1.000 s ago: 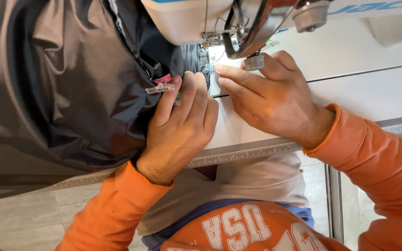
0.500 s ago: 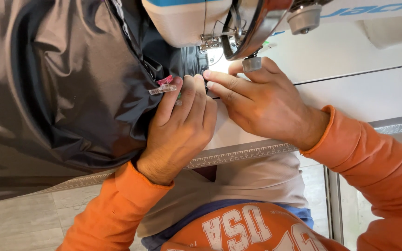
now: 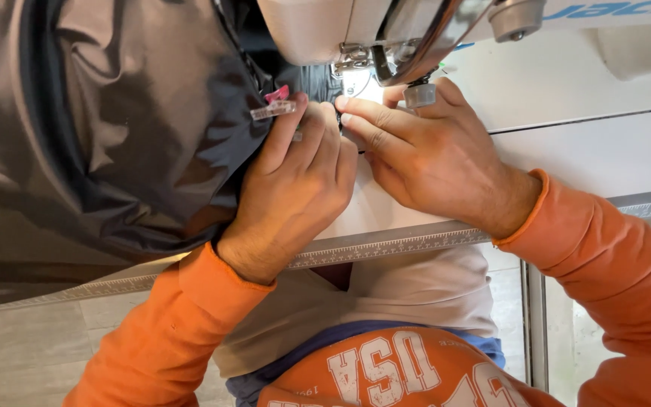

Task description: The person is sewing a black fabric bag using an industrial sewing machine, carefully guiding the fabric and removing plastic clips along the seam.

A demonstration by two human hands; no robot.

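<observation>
A large piece of shiny dark brown fabric (image 3: 107,143) covers the left of the white sewing table (image 3: 604,151). My left hand (image 3: 295,181) lies flat on the fabric's edge, fingers pressing it down next to a pink and clear sewing clip (image 3: 274,105). My right hand (image 3: 431,158) rests beside it, fingertips pinching the fabric just in front of the presser foot of the white sewing machine (image 3: 386,30). Both hands touch each other near the needle, which they partly hide.
A ruler strip (image 3: 386,245) runs along the table's front edge. The machine head overhangs the hands at the top. My orange sleeves and lap fill the bottom. A grey tiled floor (image 3: 24,354) shows at the lower left.
Both hands have slid a little toward the needle with the fabric edge, and the clip has moved with them. The view has shifted slightly.
</observation>
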